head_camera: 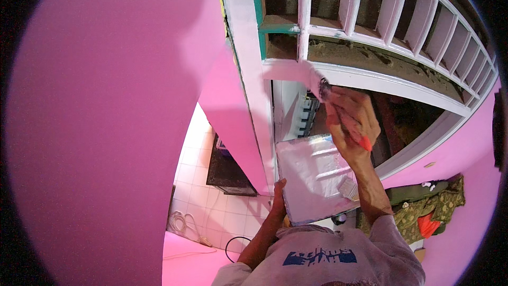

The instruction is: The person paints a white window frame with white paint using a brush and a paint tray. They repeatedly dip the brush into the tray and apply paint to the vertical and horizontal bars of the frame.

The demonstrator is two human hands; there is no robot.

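Note:
My right hand (353, 117) grips a paintbrush (319, 85) with an orange-tipped handle. Its pale, paint-covered bristles are at the white crossbar (365, 79) of a door frame, just below a slatted vent. My left hand (280, 198) holds the left edge of a paint tray (303, 186) in front of my chest. White paint coats the tray, and raised ribs show toward its far side. A small pale block (348, 188), its kind unclear, rests at the tray's right side. The vent's slats (391, 8) are mostly white, while its left edge strip (262, 41) is green.
A pink wall (107, 127) fills the left side, beside the white door post (248, 47). Below stand a dark cabinet (228, 171) and a coiled cable (178, 221) on the tiled floor (230, 220). Patterned green cloth (432, 202) lies at the lower right.

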